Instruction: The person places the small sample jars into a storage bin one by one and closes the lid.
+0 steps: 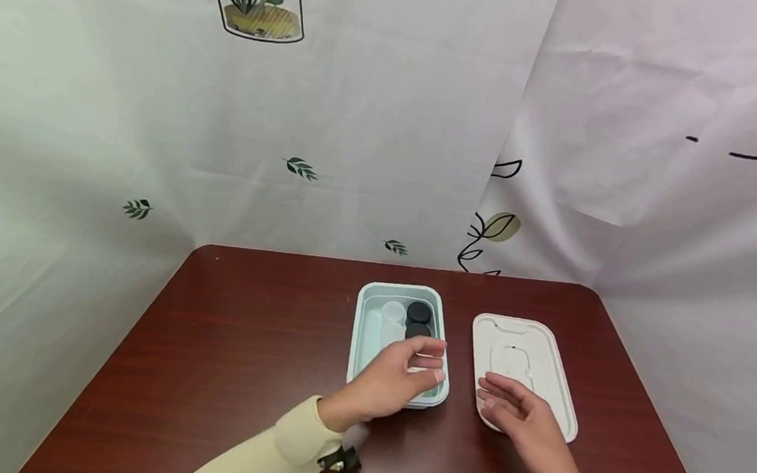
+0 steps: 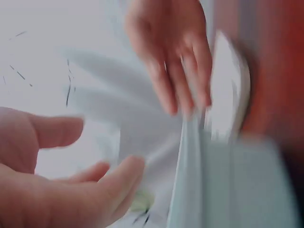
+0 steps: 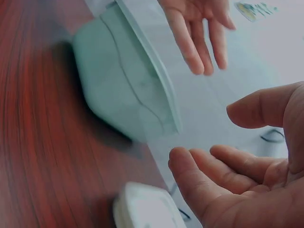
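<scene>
A pale green plastic box [image 1: 365, 325] stands uncovered on the table, with black round-topped pieces [image 1: 419, 313] and clear round-topped pieces [image 1: 393, 312] inside. Over its near part hovers my left hand [image 1: 396, 377], fingers apart from the thumb and nothing held between them; it hides part of the box's contents. To the right lies a white lid [image 1: 547, 356], flat on the table. My right hand [image 1: 530, 430] is above the lid's near left corner, fingers loosely bent and holding nothing. In the right wrist view, a gap separates its thumb and fingers.
The dark red-brown wooden table [image 1: 241, 337] has rounded far corners. Behind it hangs a white cloth backdrop [image 1: 362, 115] printed with leaves and plants. A dark strap [image 1: 340, 460] hangs at the left sleeve's cuff.
</scene>
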Demonstrator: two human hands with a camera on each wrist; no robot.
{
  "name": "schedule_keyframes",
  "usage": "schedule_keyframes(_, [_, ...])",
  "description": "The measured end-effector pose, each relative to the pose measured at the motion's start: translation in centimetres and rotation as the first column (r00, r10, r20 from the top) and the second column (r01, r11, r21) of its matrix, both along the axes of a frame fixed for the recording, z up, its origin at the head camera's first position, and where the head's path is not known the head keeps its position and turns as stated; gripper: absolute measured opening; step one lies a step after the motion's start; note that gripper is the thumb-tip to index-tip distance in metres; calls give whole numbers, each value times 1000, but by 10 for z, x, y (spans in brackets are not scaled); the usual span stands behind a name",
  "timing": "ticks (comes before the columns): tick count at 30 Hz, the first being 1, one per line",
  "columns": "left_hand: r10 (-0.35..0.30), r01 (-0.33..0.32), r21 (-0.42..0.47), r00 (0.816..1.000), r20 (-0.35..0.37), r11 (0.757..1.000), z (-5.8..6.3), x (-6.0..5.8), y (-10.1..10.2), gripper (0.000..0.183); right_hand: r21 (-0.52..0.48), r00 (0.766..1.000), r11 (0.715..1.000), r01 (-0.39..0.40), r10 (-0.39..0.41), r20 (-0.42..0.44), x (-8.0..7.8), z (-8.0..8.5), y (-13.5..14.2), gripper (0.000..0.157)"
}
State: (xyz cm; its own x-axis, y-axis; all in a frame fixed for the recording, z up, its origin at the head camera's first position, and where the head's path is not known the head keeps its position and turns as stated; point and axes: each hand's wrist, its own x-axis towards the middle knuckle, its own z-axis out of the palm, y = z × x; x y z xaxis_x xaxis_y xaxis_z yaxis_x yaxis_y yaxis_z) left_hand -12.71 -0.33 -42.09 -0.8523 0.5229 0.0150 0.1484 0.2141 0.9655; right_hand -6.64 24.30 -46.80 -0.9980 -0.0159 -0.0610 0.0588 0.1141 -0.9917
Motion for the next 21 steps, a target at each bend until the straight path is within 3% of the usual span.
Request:
schedule_keyframes(5, [20, -39, 158, 992, 122, 987, -9, 21, 29, 43, 11, 994, 994, 108, -109, 2, 13, 3, 29, 52])
schedule_keyframes(9, [30, -64, 203, 985, 168, 977, -19, 34, 50, 45, 21, 982, 983, 184, -185, 33, 16, 0, 49, 48])
schedule_keyframes(13, [75, -121, 219, 975, 209, 968, -30, 42, 70, 47, 105, 959, 959, 262, -271, 83, 17, -6, 67, 52])
schedule_keyframes(17, [129, -181, 221, 965, 229, 958, -42, 49, 88, 50, 189, 912, 916, 354, -383, 148, 18, -13, 81, 58])
schedule_keyframes(21, [166, -193, 172, 973, 161, 966, -58, 52, 99, 54, 229, 847, 859, 458, -500, 182, 15, -20, 90, 56])
